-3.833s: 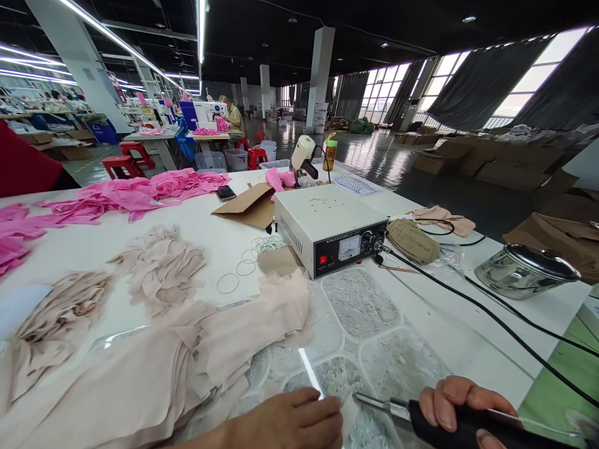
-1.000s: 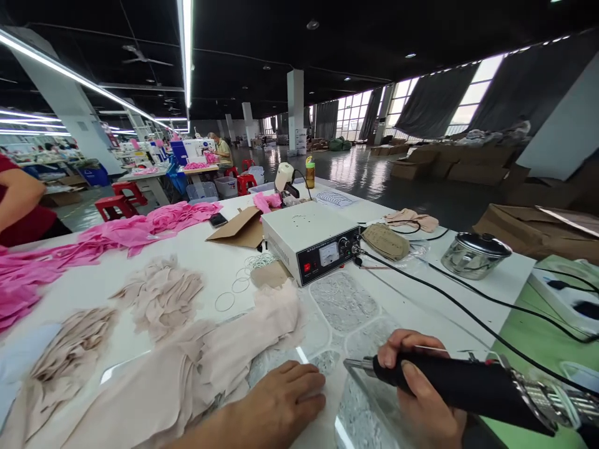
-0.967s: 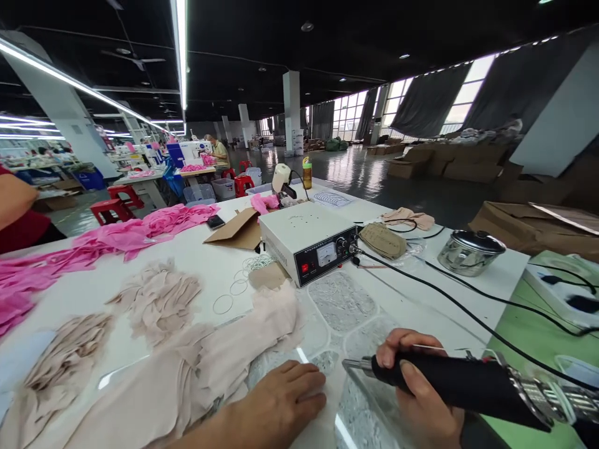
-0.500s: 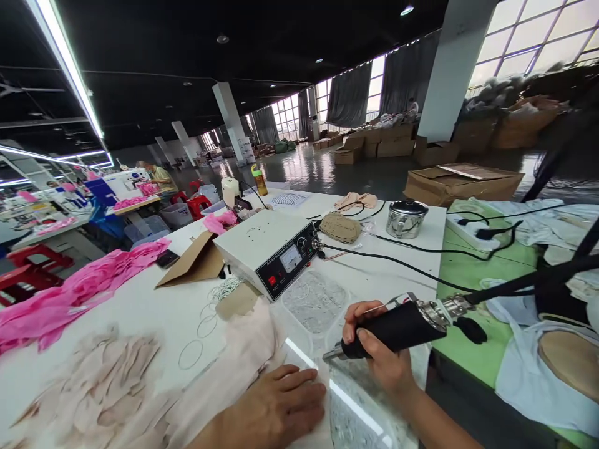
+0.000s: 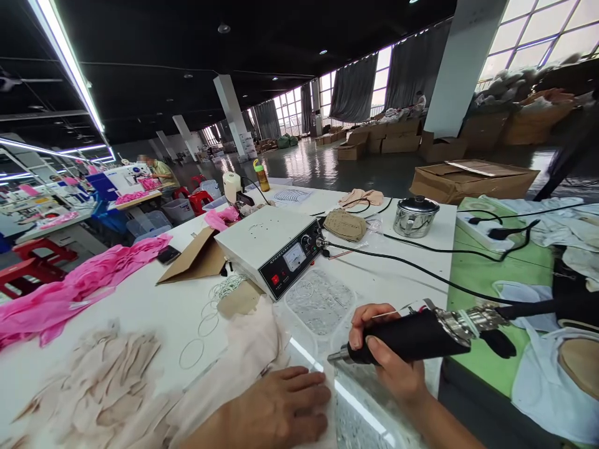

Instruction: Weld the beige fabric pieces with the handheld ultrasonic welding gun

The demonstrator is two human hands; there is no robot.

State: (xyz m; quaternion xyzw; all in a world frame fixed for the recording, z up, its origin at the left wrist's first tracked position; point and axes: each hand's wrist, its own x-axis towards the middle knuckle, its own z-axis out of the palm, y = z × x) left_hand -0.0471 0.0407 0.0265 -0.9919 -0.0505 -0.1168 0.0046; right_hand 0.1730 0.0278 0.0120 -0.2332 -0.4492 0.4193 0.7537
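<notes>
Since half a second ago the view has tipped slightly; right hand (image 5: 388,362) has edged up and right with the black welding handpiece (image 5: 407,337), metal tip now just above the glossy clear sheet; left hand (image 5: 276,415) unchanged, so work reads as paused between presses; right fingers clenched round the matte handpiece grip; left hand flat, fingers released, pressing soft pale-pink fabric (image 5: 234,368) on the white tabletop (image 5: 140,305); black cable (image 5: 412,268) runs to the boxy white generator (image 5: 271,246) with dial; thin wire rings (image 5: 196,340) beside it; crumpled hot-pink fabric (image 5: 70,290) far left; shiny steel pot (image 5: 414,216) behind.
</notes>
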